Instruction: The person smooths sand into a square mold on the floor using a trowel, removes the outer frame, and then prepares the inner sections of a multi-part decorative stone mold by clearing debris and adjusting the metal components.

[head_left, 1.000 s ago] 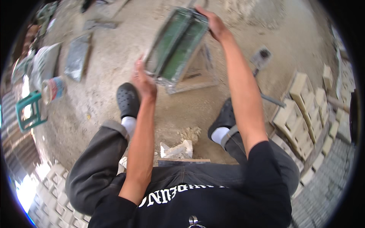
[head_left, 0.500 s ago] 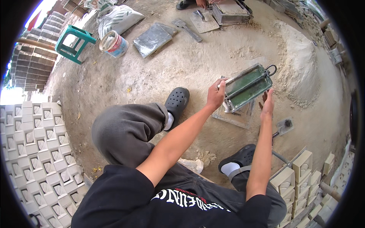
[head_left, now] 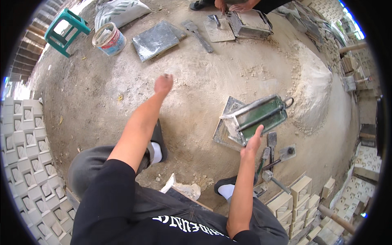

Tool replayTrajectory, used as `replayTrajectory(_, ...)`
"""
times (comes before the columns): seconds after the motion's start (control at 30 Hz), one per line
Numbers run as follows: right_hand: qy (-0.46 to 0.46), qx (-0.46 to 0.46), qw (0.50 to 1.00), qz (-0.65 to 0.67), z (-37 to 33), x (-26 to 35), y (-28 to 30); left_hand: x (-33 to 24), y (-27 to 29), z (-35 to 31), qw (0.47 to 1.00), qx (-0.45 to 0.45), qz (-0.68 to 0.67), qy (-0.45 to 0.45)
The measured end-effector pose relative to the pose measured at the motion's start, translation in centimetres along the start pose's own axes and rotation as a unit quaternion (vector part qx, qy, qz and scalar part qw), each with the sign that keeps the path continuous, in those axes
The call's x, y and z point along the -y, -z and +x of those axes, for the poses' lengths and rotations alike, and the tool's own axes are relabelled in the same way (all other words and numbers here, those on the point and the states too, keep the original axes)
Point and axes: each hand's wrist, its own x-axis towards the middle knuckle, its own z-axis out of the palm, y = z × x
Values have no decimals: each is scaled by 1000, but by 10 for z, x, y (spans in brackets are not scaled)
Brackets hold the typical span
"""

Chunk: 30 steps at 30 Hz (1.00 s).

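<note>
Head view: hands apart. Right hand (head_left: 252, 146) clasps the near edge of a green-lined metal mould (head_left: 269, 122), overlapping a flat board (head_left: 221, 130); left hand (head_left: 163, 84) blurred above sandy ground (head_left: 192, 106), grip unclear. Good handling: firm hold, mould evenly supported.

We see a mould (head_left: 268, 121) with a worn, metal-looking rim and smooth green inside, rough dusty ground (head_left: 192, 92), matt pale blocks (head_left: 282, 206) near right, and, far left, a smooth plastic stool (head_left: 76, 20) and glossy grey slab (head_left: 156, 41).
</note>
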Motion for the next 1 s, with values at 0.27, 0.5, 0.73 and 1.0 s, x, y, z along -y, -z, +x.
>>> replayTrajectory(0.27, -76, -114, 989, -56, -36, 27, -23, 133, 12, 198, 947, -113, -200, 226)
replayTrajectory(0.5, -21, 12, 999, 26, -26, 27, -10, 60, 7, 217, 770, -142, -512, 353)
replayTrajectory(0.73, -19, 22, 999, 27, -27, 28, -10, 64, 4, 210, 769, -117, -560, 284)
replayTrajectory(1.0, 10, -62, 997, -40, -14, 20, -2, 10, 104, 196, 910, -283, -296, 62)
